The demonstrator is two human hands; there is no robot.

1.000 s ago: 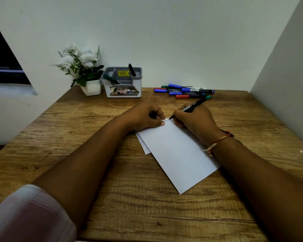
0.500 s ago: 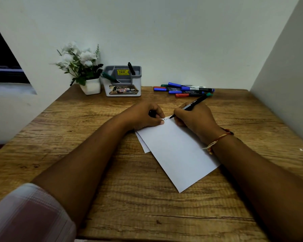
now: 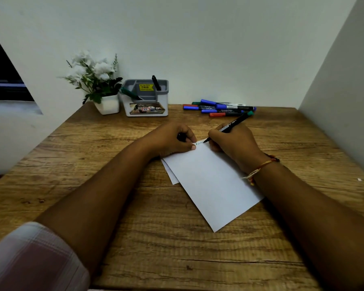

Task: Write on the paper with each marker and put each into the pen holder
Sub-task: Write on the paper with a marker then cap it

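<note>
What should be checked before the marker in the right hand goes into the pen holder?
1. Right hand grips the green-ended marker: ok.
2. Writing made on the paper: ok, green marks near its top corner.
3. Cap ready in the left hand: cannot tell; something dark sits in the curled fingers.
4. Marker capped: not ok, tip bare on the paper.
5. Room in the pen holder: ok, only two markers in it.
6. Path to the holder clear: ok.
</note>
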